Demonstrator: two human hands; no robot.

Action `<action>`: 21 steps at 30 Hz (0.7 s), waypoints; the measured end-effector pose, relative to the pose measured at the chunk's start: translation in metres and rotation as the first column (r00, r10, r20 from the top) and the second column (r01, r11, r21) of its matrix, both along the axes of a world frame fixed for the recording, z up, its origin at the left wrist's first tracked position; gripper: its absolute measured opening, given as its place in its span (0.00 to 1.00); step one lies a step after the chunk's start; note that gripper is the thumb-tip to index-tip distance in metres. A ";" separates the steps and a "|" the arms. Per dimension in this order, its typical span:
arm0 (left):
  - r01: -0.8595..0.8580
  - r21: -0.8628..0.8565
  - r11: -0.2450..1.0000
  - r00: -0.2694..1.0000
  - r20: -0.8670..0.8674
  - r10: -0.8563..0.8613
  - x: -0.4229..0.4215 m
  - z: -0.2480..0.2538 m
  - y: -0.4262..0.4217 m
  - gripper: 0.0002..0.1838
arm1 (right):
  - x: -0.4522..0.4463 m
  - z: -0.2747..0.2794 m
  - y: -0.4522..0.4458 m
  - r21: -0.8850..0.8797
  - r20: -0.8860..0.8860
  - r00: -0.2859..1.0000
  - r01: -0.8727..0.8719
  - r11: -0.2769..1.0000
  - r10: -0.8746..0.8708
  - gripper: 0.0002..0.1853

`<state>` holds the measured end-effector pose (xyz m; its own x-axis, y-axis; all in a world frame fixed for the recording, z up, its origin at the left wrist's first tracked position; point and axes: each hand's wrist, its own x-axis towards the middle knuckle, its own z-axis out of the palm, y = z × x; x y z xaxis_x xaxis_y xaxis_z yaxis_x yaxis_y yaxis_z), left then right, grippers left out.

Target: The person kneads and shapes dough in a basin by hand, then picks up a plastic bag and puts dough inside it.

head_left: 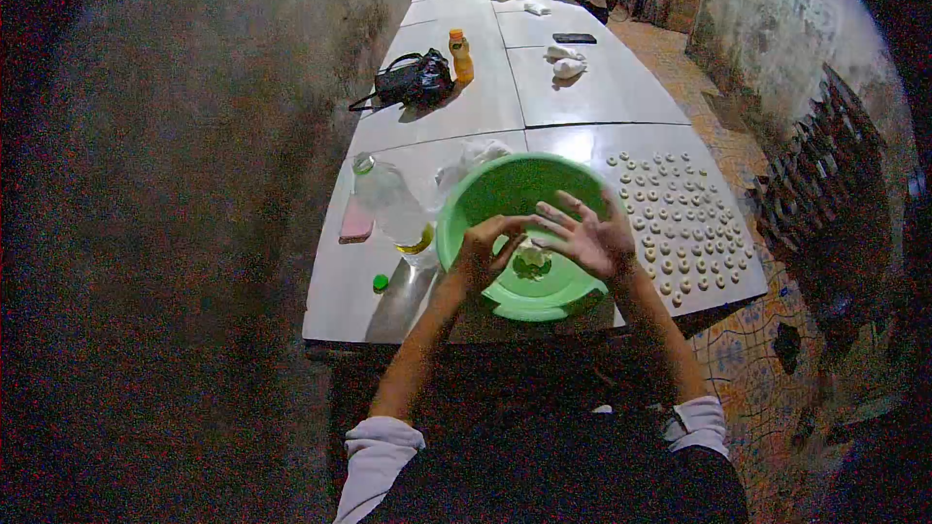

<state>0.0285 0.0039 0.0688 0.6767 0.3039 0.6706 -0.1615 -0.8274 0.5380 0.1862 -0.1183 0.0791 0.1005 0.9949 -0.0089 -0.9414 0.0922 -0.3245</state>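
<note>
A green basin (466, 204) stands at the near edge of the white table (427, 136). Over its left part is my left hand (487, 247), fingers curled, with the thumb and fingertips near a small pale lump of dough (532, 254); whether they grip it is too unclear to tell. Above the basin's right half my right hand (584, 235) is spread, palm showing, with pale residue on the fingers. To the right of the basin, many small pale dough rings (682, 233) lie in rows.
Left of the basin are a clear bottle (393, 209) with yellow liquid, a pink object (356, 220) and a green cap (381, 282). Farther off are a black bag (416, 82), an orange bottle (461, 56), white bundles (567, 65) and a phone (575, 39). Two people are at the far end.
</note>
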 end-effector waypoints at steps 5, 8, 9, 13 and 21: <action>-0.086 -0.174 0.981 0.941 -0.338 0.023 -0.004 -0.013 0.013 0.09 | -0.006 0.005 0.001 0.013 0.196 0.980 0.021 1.000 -0.024 0.38; -0.025 -0.162 0.986 0.976 -0.219 -0.011 -0.001 -0.016 0.010 0.09 | -0.005 0.006 0.001 0.015 0.199 0.980 -0.002 1.000 -0.001 0.36; 0.011 -0.153 0.988 0.989 -0.146 -0.033 -0.001 -0.016 0.009 0.09 | -0.005 0.005 0.001 0.023 0.204 0.979 -0.027 0.999 0.021 0.35; -0.068 -0.245 0.967 0.958 -0.288 -0.006 -0.005 -0.014 0.008 0.12 | -0.008 0.010 0.000 -0.016 0.204 0.978 -0.040 0.999 0.042 0.36; -0.086 -0.017 0.996 0.996 0.015 0.087 -0.003 0.002 0.002 0.14 | -0.009 -0.003 -0.004 0.064 0.086 0.991 -0.110 0.992 0.104 0.45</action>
